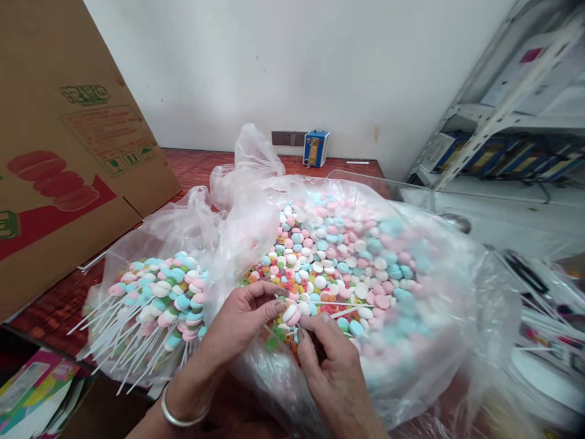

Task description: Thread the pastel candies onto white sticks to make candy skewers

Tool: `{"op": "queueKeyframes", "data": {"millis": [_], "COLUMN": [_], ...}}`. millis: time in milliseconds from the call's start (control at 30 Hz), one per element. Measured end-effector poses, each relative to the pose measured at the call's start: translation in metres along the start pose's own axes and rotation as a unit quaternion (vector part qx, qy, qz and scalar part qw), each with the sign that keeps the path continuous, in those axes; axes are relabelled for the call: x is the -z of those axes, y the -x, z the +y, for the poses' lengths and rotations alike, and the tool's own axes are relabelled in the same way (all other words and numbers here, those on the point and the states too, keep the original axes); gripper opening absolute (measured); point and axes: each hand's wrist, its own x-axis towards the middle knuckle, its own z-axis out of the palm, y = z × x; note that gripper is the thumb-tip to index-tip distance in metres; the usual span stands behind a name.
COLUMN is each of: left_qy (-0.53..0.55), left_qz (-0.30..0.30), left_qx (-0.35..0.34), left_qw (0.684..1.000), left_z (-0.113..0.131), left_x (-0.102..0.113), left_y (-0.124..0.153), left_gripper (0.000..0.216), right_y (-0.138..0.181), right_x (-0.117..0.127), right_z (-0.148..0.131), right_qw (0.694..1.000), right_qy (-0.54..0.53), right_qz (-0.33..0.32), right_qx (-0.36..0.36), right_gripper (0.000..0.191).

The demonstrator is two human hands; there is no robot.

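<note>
My left hand (240, 323) pinches a pink and white round candy (290, 314) between thumb and fingers, above an open clear plastic bag (439, 317) heaped with pink, blue and white round candies (351, 256). My right hand (326, 360) is closed on a thin white stick (340, 303) that points right across the candy heap; its tip meets the candy in my left hand. A silver bangle (176, 417) sits on my left wrist. To the left lies a second clear bag (132, 286) holding several finished candy skewers (159, 299), sticks pointing toward me.
A large cardboard box (59, 152) leans at the left on the reddish wooden table (192, 167). A small blue box (315, 148) stands by the wall socket. Metal shelving (503, 103) is at the right. More white sticks and wrappers (543, 311) lie at the right edge.
</note>
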Motion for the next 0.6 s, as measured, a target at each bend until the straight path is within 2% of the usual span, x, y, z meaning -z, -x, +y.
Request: {"op": "queueKeyframes", "data": {"millis": [100, 167, 300, 433, 600], "left_qy": [0.203, 0.256, 0.278, 0.293, 0.262], "left_qz": [-0.002, -0.005, -0.042, -0.073, -0.065], "left_qx": [0.087, 0.109, 0.139, 0.145, 0.141], "left_qw": [0.975, 0.960, 0.949, 0.942, 0.953], "left_z": [-0.003, -0.005, -0.004, -0.004, -0.006], "left_x": [-0.014, -0.020, -0.032, -0.049, -0.060], "left_y": [-0.003, -0.005, -0.005, -0.005, -0.013], "left_gripper": [0.037, 0.041, 0.042, 0.039, 0.038], "right_y": [0.008, 0.016, 0.028, 0.025, 0.007], "right_x": [0.008, 0.013, 0.020, 0.019, 0.019], "right_z": [0.003, 0.009, 0.019, 0.019, 0.014], "right_qw": [0.999, 0.998, 0.998, 0.998, 0.999], "right_qy": [0.030, 0.057, 0.064, 0.054, 0.024], "right_qz": [-0.001, -0.014, -0.006, 0.020, 0.029], "right_qx": [0.022, 0.018, 0.020, 0.028, -0.021], "right_gripper": [0.029, 0.032, 0.028, 0.024, 0.030]}}
